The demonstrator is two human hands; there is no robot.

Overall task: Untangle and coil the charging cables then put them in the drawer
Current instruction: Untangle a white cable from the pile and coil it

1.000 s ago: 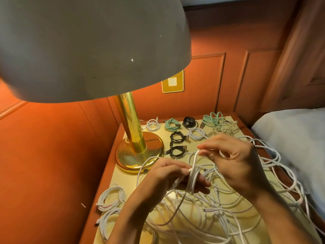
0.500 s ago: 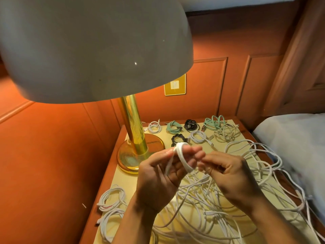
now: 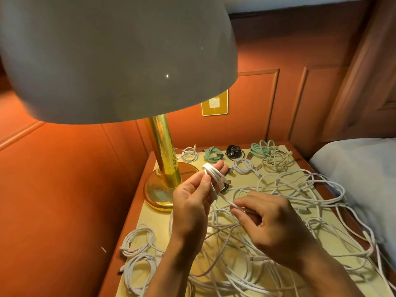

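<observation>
Right hand (image 3: 272, 219) dropped away pinching cable (image 3: 225, 200), left hand (image 3: 190, 202) (gripping coil (image 3: 214, 174))

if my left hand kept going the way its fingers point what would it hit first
Likely the black cable coil at the back of the table, with the green coil just left of that line. The left hand is held above the table, so it might pass over both.
</observation>
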